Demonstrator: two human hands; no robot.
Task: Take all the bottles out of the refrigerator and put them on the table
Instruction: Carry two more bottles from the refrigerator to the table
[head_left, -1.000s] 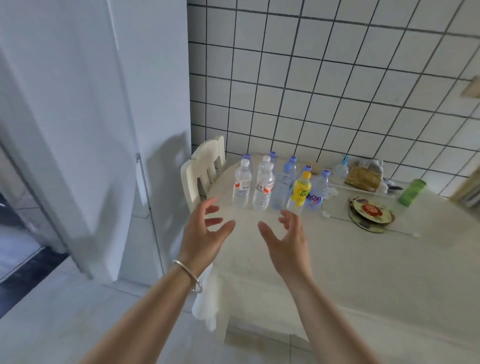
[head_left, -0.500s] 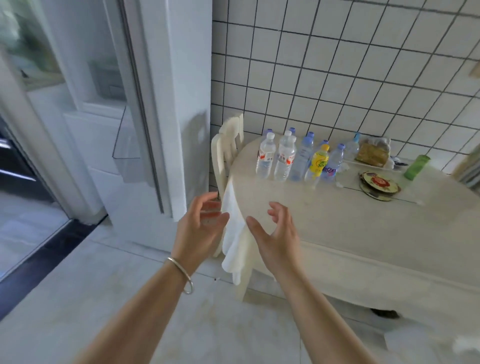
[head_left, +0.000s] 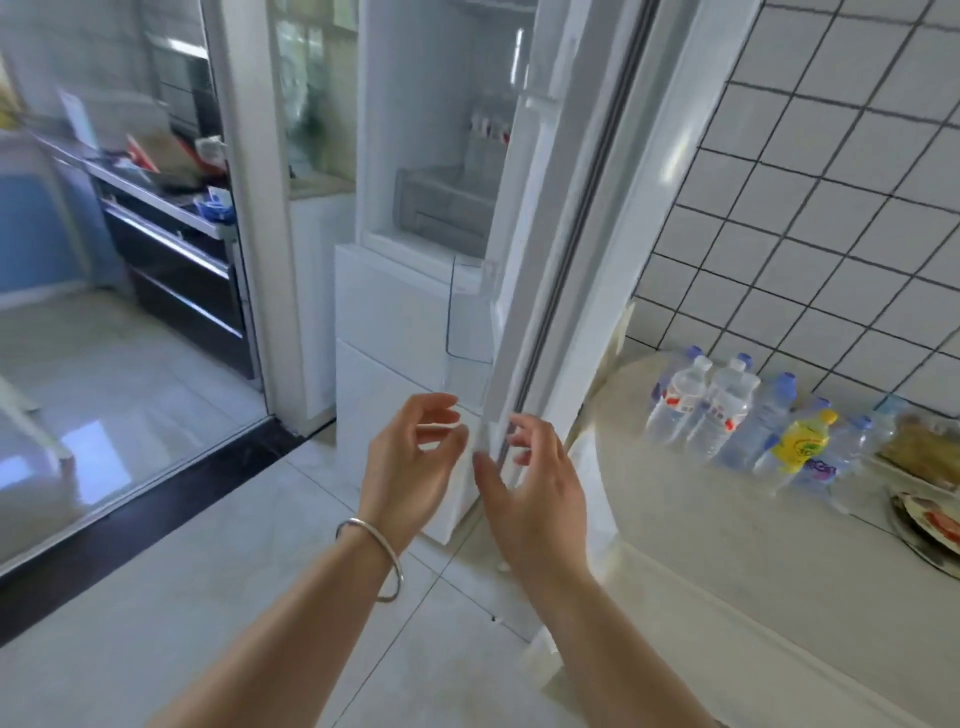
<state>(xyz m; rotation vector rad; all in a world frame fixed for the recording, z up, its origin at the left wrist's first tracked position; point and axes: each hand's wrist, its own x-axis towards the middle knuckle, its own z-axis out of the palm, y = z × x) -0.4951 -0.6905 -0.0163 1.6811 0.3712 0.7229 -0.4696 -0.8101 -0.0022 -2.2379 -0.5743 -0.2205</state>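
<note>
Nothing here reads cleanly. The clear bottles (head_left: 675, 400) near the table's (head_left: 727, 545) rounded left edge wear red-and-white labels — print too blurred to make out. The yellow bottle (head_left: 800, 441) carries a green mark, and the bottle just beside it (head_left: 826, 467) shows purple lettering — neither is legible.

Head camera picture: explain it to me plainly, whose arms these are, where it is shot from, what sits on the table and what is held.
There is no machine here. A person wears a camera on the head that looks forward and down, so the two bare arms are theirs. The left hand, with a bracelet on its wrist, and the right hand are both empty, fingers loosely spread, in front of the open refrigerator. On the table to the right stand several water bottles and a yellow bottle, beside a plate. Something red-topped shows inside the refrigerator, too blurred to identify.
</note>
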